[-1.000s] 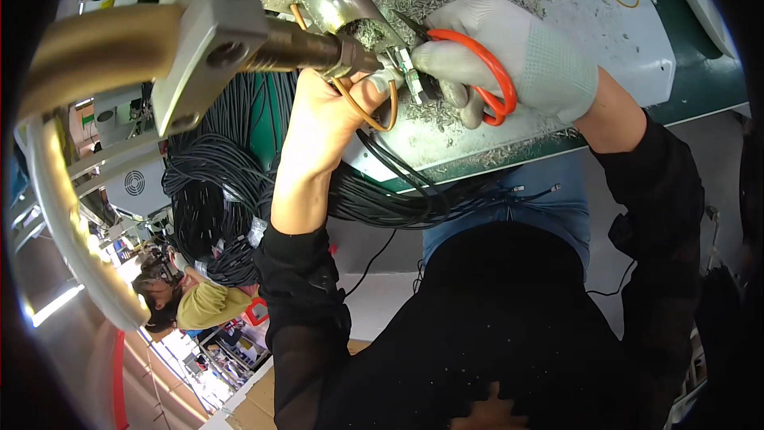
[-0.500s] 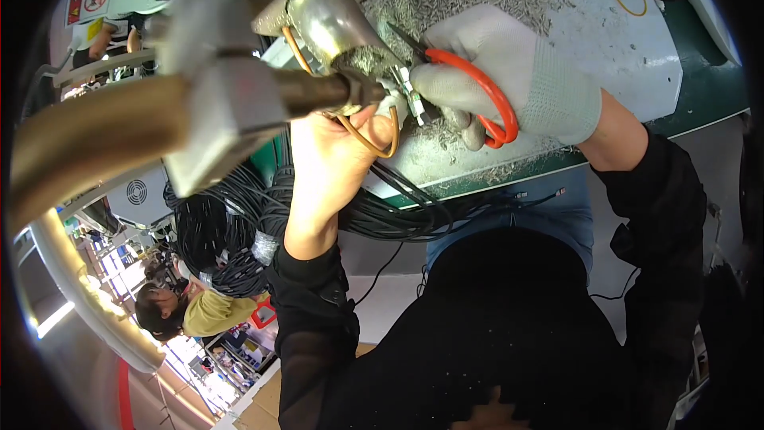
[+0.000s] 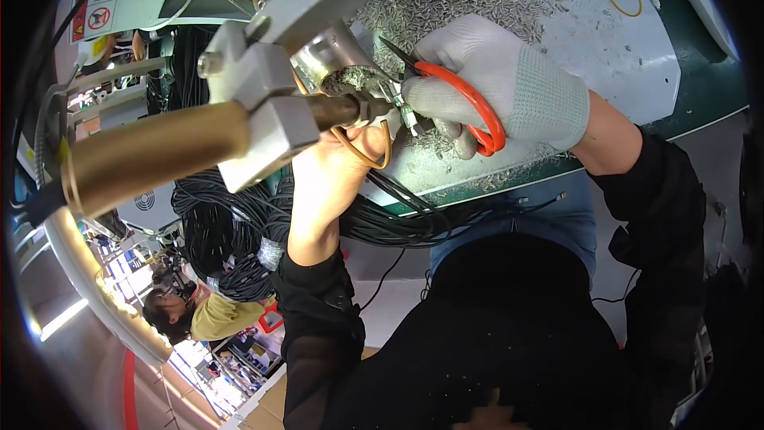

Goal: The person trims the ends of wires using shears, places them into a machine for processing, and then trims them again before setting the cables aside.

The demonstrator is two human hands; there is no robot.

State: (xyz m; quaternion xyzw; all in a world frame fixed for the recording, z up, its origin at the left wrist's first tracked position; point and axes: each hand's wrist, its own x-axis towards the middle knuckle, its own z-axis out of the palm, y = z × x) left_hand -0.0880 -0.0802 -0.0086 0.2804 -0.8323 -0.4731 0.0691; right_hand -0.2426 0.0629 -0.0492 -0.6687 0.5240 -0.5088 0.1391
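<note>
My right hand (image 3: 489, 80), in a whitish knit glove, keeps red-handled scissors (image 3: 483, 103) hooked in its grip, their dark blades pointing up and left. The thumb and fingers of that hand close in at a small green-and-white connector piece (image 3: 411, 118). From the other side my left hand (image 3: 338, 163) reaches up with closed fingers to the same piece. Its fingertips are partly hidden behind a clamped soldering iron (image 3: 175, 147), whose tip ends close to the connector. A loop of thin brown tube (image 3: 385, 151) hangs in front of the left hand.
Behind the iron sits a shiny metal cylinder (image 3: 330, 52) with clippings at its mouth. Small metallic clippings (image 3: 446, 0) cover the back of the white board (image 3: 629, 56). Bundles of black cable (image 3: 211, 231) hang at the left. Further off, a person in yellow (image 3: 219, 317) appears.
The view has shifted, so the iron and its clamp appear further right and sharper. My right hand and the scissors appear slightly further left. Both hands keep their hold at the connector.
</note>
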